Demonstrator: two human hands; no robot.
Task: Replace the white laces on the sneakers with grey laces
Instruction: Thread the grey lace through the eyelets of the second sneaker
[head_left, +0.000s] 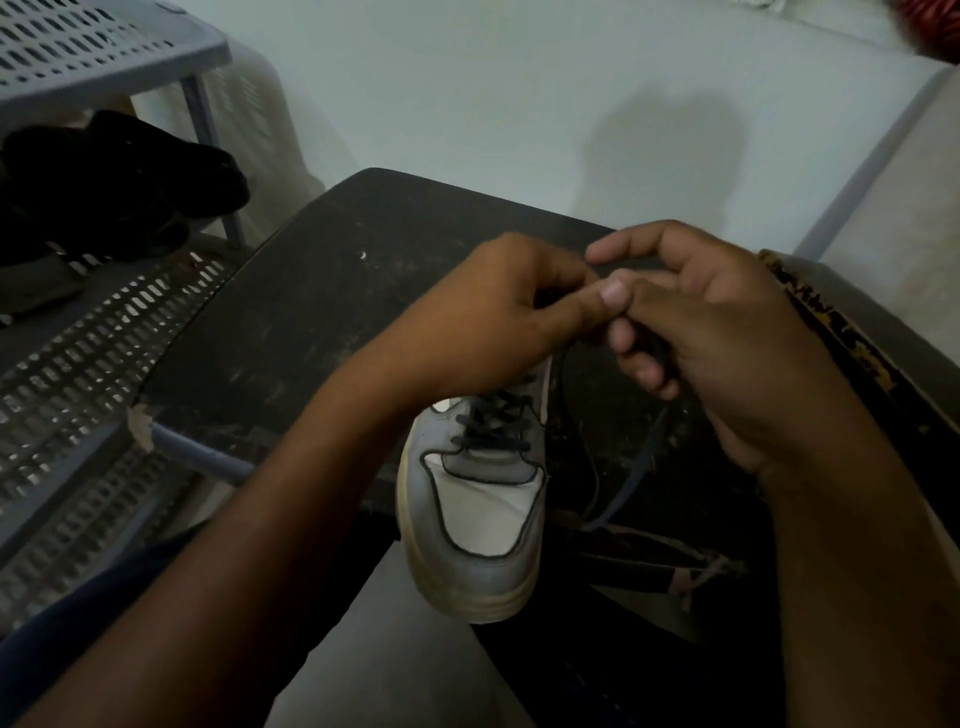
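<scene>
Both the left hand (498, 317) and right hand (711, 332) pinch the grey lace (631, 467) above the sneaker (475, 499), whose toe overhangs the tabletop's (311, 291) near edge

Bare forearms and hands; a dark navy sleeve (47, 613) covers the left upper arm

Bare dark table (322, 291) lies left of the sneaker (470, 525); a slatted rack (88, 332) crowds that edge.
</scene>
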